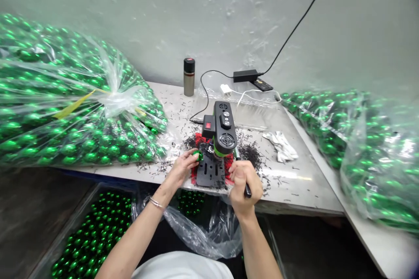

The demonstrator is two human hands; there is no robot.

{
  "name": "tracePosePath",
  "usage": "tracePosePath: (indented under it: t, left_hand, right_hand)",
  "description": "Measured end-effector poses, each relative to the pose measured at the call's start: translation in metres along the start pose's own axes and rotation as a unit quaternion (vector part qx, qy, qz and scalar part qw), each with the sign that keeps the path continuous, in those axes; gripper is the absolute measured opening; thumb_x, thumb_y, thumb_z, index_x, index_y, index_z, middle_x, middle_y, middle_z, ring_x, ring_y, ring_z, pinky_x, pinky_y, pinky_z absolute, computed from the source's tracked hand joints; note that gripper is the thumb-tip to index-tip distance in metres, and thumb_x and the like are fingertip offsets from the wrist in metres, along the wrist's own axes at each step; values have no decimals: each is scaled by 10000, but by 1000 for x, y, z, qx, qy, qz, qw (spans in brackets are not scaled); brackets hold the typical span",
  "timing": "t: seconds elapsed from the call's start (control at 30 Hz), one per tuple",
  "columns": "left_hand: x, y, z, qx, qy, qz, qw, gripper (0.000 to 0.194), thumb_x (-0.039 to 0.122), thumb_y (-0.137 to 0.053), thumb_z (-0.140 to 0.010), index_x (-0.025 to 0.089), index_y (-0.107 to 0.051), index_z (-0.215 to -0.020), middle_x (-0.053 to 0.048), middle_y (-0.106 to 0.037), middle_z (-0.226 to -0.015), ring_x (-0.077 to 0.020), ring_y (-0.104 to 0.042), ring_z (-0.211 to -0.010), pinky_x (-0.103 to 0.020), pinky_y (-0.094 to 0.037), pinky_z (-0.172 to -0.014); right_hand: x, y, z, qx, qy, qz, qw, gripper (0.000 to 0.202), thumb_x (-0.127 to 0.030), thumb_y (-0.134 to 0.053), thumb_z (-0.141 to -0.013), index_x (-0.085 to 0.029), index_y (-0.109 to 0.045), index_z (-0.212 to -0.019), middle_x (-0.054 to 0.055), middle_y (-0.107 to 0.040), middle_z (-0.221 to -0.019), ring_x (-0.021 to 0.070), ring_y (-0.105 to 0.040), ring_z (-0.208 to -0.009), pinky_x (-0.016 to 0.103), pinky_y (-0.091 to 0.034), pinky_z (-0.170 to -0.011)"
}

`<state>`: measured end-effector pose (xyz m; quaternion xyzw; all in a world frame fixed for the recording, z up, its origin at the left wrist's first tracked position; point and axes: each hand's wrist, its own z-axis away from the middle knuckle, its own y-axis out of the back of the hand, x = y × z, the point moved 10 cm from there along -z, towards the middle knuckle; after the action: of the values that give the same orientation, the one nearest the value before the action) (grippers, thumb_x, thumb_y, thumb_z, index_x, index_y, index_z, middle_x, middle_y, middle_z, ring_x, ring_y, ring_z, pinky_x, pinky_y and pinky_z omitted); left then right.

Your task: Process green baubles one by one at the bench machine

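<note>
My left hand is closed on a shiny green ball, held at the left side of a small black bench drill press. The ball sits above the left edge of the slotted black base plate. My right hand is wrapped round the black-ended lever handle on the machine's right side. Under the base lies a red cloth or mat, strewn with black shavings. What touches the ball on the machine side is too small to tell.
A big clear bag of green balls fills the left of the table; more bags lie at right. Behind stand a bottle, a power adapter and a clear plastic tray. White gloves lie right. Below are green balls.
</note>
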<state>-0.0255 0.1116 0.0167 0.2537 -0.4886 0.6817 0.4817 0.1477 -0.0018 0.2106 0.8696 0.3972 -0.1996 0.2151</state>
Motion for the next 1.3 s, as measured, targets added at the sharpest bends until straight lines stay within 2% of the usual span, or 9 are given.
tracePosePath:
  t: [0.1, 0.2, 0.27, 0.37, 0.47, 0.57, 0.73, 1.07, 1.3]
  left_hand:
    - [-11, -15, -1, -14, -36, -92, 995, 390, 249, -805, -757, 145, -735, -1127, -82, -770, -1067, -196, -701, -973, -332, -536, -944]
    - [-9, -27, 1, -33, -105, -221, 969, 402, 268, -758, -788, 153, -730, -1173, -79, -781, -1061, -232, -708, -994, -355, -537, -941]
    - [-4, -32, 6, -35, -156, -312, 937, 406, 285, -746, -801, 175, -728, -1192, -77, -782, -1073, -252, -713, -990, -381, -538, -943]
    - [4, -41, 15, -33, -244, -421, 873, 389, 298, -743, -821, 207, -727, -1199, -81, -772, -1117, -274, -697, -1043, -423, -519, -984]
    - [6, -49, 22, -37, -319, -471, 822, 346, 298, -726, -855, 213, -721, -1190, -85, -769, -1106, -272, -684, -1045, -435, -522, -965]
    - [6, -51, 25, -37, -369, -480, 795, 322, 317, -732, -868, 212, -721, -1172, -88, -768, -1093, -263, -682, -1022, -446, -512, -966]
    - [6, -53, 26, -47, -392, -473, 788, 321, 343, -760, -858, 224, -734, -1155, -89, -768, -1078, -265, -676, -1015, -459, -494, -968]
    - [1, -50, 22, -54, -360, -459, 810, 347, 360, -790, -828, 237, -746, -1149, -76, -754, -1045, -265, -648, -1013, -437, -493, -945]
    - [0, -52, 22, -61, -332, -465, 819, 335, 358, -776, -840, 240, -744, -1152, -84, -752, -1064, -276, -629, -1030, -439, -471, -958]
  right_hand:
    - [-4, 0, -6, -10, 7, 0, 1000, 245, -97, -461, -948, -213, -519, -740, -8, -574, -684, 131, -578, -639, 277, -445, -583]
    - [-6, 1, -7, -10, 16, -5, 1000, 247, -73, -465, -937, -212, -512, -738, -12, -570, -689, 123, -566, -642, 271, -441, -590]
    - [-5, 1, -5, -8, 18, -6, 1000, 250, -66, -468, -933, -212, -508, -734, -11, -572, -696, 122, -564, -652, 270, -440, -596]
    - [-4, 0, -3, -8, 18, -6, 1000, 254, -64, -468, -933, -212, -504, -729, -10, -571, -695, 121, -559, -653, 270, -437, -594]
    - [-5, 0, -3, -13, 17, -6, 1000, 259, -62, -471, -933, -213, -498, -724, -11, -565, -685, 122, -563, -652, 270, -434, -588]
    - [-6, 0, -3, -16, 15, -6, 1000, 264, -57, -468, -931, -215, -494, -721, -13, -559, -676, 124, -569, -651, 267, -436, -580]
    - [0, -1, 8, -9, 13, -5, 1000, 249, -82, -448, -944, -215, -499, -740, -11, -568, -688, 125, -568, -645, 269, -444, -575]
    - [19, -12, 44, -20, 63, 42, 997, 285, -213, -368, -1004, -230, -492, -749, -7, -606, -730, 123, -559, -620, 323, -532, -687]
    - [30, -10, 61, 34, 52, 29, 998, 286, -224, -363, -1001, -231, -490, -745, -19, -612, -724, 114, -582, -596, 373, -578, -809]
